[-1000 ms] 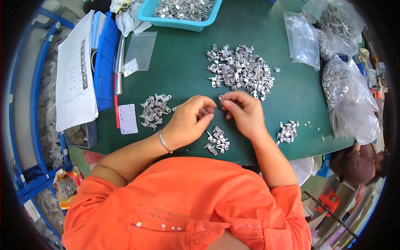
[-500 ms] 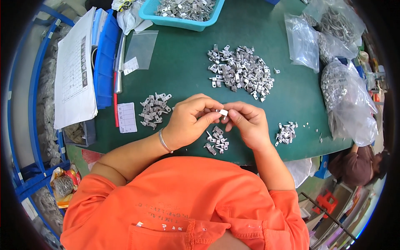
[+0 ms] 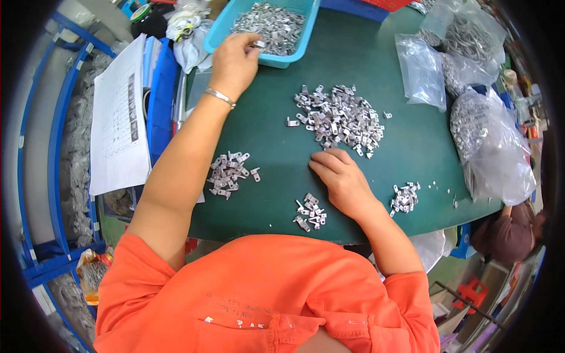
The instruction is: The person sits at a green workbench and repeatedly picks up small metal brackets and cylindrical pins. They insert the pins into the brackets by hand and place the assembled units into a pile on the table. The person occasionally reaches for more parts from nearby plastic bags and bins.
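My left hand (image 3: 235,62) reaches over the near left rim of a light blue plastic basket (image 3: 212,38). Its fingertips pinch a small metal bracket (image 3: 259,43) above the many silver brackets (image 3: 273,23) heaped inside. On the green table, my right hand (image 3: 343,181) lies palm down with fingers curled together, just short of the large bracket pile (image 3: 344,117). Whatever those fingers may hold is hidden. Smaller bracket piles sit around it: a left pile (image 3: 228,173), a near pile (image 3: 310,213) and a right pile (image 3: 405,197).
Papers (image 3: 120,123) lean on a blue bin (image 3: 165,100) at the left. Clear plastic bags (image 3: 494,141) of metal parts line the right edge. Another person (image 3: 509,235) is at the far right. A blue and red crate (image 3: 359,7) stands at the back.
My hands have parted from a bracket they held together. The left has moved up and away to the basket; the right has turned palm down on the table. The view has shifted slightly.
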Demonstrator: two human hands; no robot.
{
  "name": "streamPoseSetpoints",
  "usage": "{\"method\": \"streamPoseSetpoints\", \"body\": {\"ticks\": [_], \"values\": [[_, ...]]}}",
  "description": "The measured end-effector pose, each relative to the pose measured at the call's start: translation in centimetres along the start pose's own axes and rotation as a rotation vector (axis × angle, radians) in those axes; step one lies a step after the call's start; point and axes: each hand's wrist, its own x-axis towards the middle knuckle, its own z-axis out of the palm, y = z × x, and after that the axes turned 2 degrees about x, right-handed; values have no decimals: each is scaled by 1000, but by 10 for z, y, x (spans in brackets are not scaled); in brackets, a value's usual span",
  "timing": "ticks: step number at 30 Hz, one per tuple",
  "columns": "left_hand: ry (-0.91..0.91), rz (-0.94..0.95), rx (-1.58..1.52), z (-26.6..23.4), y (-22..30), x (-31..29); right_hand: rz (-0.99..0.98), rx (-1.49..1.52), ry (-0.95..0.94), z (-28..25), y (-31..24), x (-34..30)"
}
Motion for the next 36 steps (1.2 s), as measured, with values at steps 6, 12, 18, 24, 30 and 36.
{"method": "streamPoseSetpoints", "body": {"ticks": [6, 12, 18, 24, 30, 36], "values": [[52, 6, 132, 1, -8, 8, 345, 140, 268, -19, -1, -37], [121, 105, -25, -7, 32, -11, 386, -17, 304, -2, 2, -34], [-338, 167, -414, -10, 99, -118, 533, 121, 331, -4, -2, -44], [-563, 43, -472, -1, 111, -161, 381, -72, 341, 4, -10, -34], [-606, 30, -457, -3, 111, -160, 454, 62, 405, 7, -5, -34], [-620, -18, -468, -4, 113, -157, 521, 234, 416, 6, -5, -32]]}}
